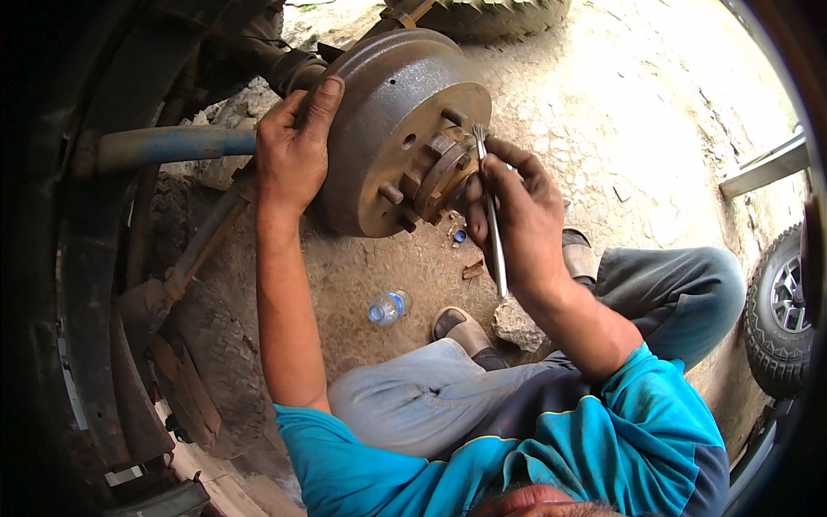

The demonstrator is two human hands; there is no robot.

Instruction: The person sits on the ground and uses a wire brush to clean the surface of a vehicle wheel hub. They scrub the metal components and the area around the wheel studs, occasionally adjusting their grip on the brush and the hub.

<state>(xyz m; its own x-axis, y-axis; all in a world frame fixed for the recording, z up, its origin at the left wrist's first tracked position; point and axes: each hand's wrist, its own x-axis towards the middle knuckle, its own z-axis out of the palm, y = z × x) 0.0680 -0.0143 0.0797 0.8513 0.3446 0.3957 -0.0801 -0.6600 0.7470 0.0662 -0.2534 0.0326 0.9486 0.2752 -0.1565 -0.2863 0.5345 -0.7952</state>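
A brake drum (399, 96), grey on its rim and rusty brown on its face, sits on the axle in front of me. Wheel studs and a raised hub (441, 177) stand out from its face. My left hand (297, 142) grips the drum's left side, thumb on the outer rim, its other fingers partly hidden behind. Between the fingers of my right hand (521, 202) is a slim silver rod-like tool (494, 224), held upright. Its flared, bristle-like tip is near the drum's right edge beside the hub; whether it touches cannot be told.
A blue pipe-like bar (177, 146) and a rusty rod (207, 237) run at the left. Below the drum lie a plastic bottle (389, 308), a blue cap (460, 235) and a stone (517, 326). A tyre (495, 15) lies beyond, a wheel (780, 310) stands right.
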